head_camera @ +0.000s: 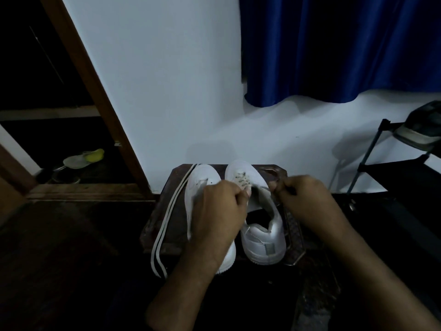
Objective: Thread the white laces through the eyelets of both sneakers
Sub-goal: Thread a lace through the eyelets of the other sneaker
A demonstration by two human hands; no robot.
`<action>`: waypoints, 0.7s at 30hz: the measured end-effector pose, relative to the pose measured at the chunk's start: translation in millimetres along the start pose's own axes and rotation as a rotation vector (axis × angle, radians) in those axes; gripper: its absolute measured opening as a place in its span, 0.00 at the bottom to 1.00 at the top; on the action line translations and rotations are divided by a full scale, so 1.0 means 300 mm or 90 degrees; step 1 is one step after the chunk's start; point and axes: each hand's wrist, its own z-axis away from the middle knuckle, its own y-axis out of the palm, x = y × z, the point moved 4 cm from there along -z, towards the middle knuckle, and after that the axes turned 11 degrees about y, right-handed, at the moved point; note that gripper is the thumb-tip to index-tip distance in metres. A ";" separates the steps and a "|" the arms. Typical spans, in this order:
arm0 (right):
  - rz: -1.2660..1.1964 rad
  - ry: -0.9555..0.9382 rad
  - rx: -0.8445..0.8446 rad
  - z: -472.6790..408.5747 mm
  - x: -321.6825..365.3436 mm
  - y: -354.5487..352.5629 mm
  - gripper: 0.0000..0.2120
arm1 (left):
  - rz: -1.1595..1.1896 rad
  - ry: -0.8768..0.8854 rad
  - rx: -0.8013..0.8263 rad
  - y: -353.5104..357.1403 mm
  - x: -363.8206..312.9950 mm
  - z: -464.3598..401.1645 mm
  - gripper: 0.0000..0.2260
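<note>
Right sneaker (pixel 260 225): stands on the small dark table (pixel 167 201), toe toward the wall edge, heel toward the near edge; a few crossings of lace (pixel 241 179) already run through its lowest eyelets near the toe.
Left sneaker (pixel 202 180): just beside it on the table's left half, touching or nearly so; no lace shows on what I can see of it.
Spare lace (pixel 167 218): lies doubled along the table's left edge, its loop hanging over the near-left corner (untouched, by the look of it).
Left hand (pixel 217 211): fingers curled, pinching at the lace by the right sneaker's tongue.
Right hand (pixel 303 192): closed into a fist at the table's right edge, seemingly clamped on the other lace end, though the strand itself is lost in the gloom.
Progress: early, I'd judge; one shoe started, its upper eyelets left, the second shoe wholly to do.
Hard to see: the left hand and wrist cover most of the left sneaker; the room is dim, and individual eyelets cannot be counted.
Around: a blue curtain (pixel 334 48) above, a dark rack (pixel 381 158) to the right.
</note>
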 end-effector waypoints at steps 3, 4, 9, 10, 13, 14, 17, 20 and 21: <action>-0.051 0.031 0.018 0.061 -0.018 0.047 0.14 | -0.062 -0.036 0.066 0.055 -0.017 0.028 0.19; -0.092 0.036 0.010 0.066 -0.021 0.060 0.14 | -0.057 -0.037 0.064 0.064 -0.012 0.026 0.19; -0.520 0.124 0.121 0.033 -0.006 0.164 0.20 | -0.027 -0.066 0.065 0.065 -0.015 -0.015 0.17; -0.599 0.167 0.132 0.020 -0.005 0.177 0.19 | -0.027 -0.073 0.056 0.060 -0.023 -0.033 0.16; -0.728 0.238 0.150 -0.019 0.033 0.166 0.12 | 0.065 -0.107 0.002 0.037 -0.032 -0.107 0.11; -0.753 0.232 0.155 -0.027 0.053 0.151 0.12 | 0.144 -0.122 -0.016 0.044 -0.020 -0.133 0.11; -0.806 0.176 0.167 -0.040 0.115 0.111 0.12 | 0.416 -0.190 -0.032 0.091 0.012 -0.163 0.13; -0.781 0.113 0.174 -0.061 0.158 0.074 0.13 | 0.611 -0.237 -0.067 0.110 0.019 -0.169 0.13; -0.764 0.096 0.178 -0.072 0.169 0.059 0.13 | 0.659 -0.245 -0.087 0.098 0.013 -0.173 0.12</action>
